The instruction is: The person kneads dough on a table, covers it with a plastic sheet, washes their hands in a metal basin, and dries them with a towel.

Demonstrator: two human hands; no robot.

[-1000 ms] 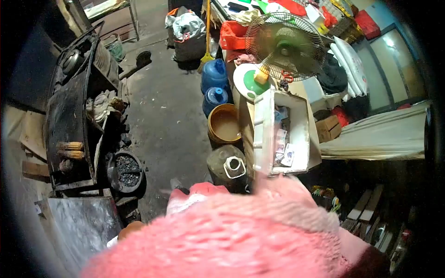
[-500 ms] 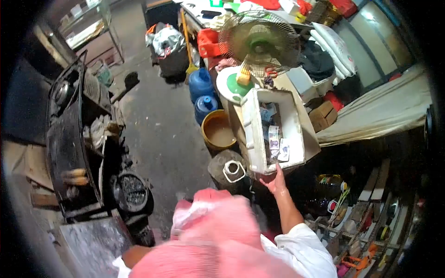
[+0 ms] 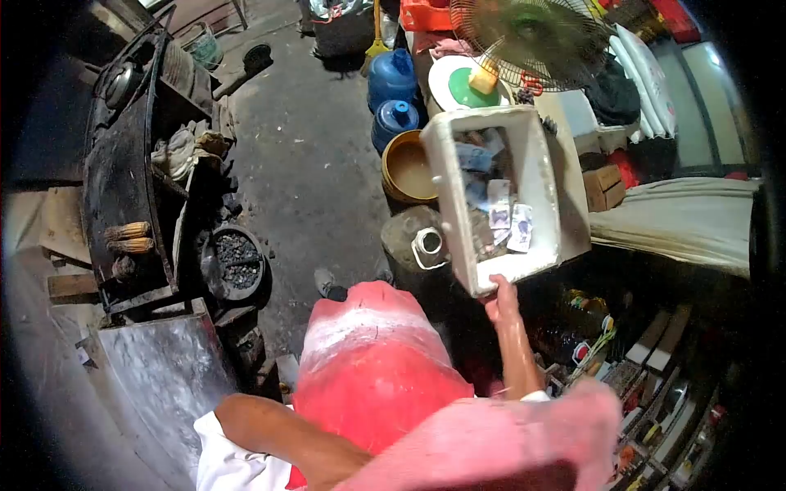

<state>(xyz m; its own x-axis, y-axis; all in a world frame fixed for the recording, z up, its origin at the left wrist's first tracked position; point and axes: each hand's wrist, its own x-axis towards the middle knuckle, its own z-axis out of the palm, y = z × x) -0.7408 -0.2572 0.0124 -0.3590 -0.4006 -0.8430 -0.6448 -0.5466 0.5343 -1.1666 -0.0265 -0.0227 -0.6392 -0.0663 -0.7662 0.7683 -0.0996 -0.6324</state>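
Note:
A white foam box (image 3: 547, 192) with several banknotes (image 3: 499, 204) inside stands on the work surface at the right, its near end toward me. My right hand (image 3: 505, 302) grips that near edge, thumb on the rim and fingers below. My left forearm crosses low over my body, over a red apron (image 3: 381, 401) with a pale band. A blurred pink cloth (image 3: 508, 438) covers where the forearm ends, so my left hand and its fingers are hidden.
Left of the box stand a brown bucket (image 3: 407, 168), a dark jug (image 3: 401, 237) and blue water bottles (image 3: 391, 78). A fan (image 3: 532, 37) is behind it. At left are corn cobs (image 3: 129, 237) on a black stove and a basin of coals (image 3: 235, 260).
The foam box has shifted left and toward me, with my right hand still at its near edge. The pink cloth has swung to the right, and my view has tilted down.

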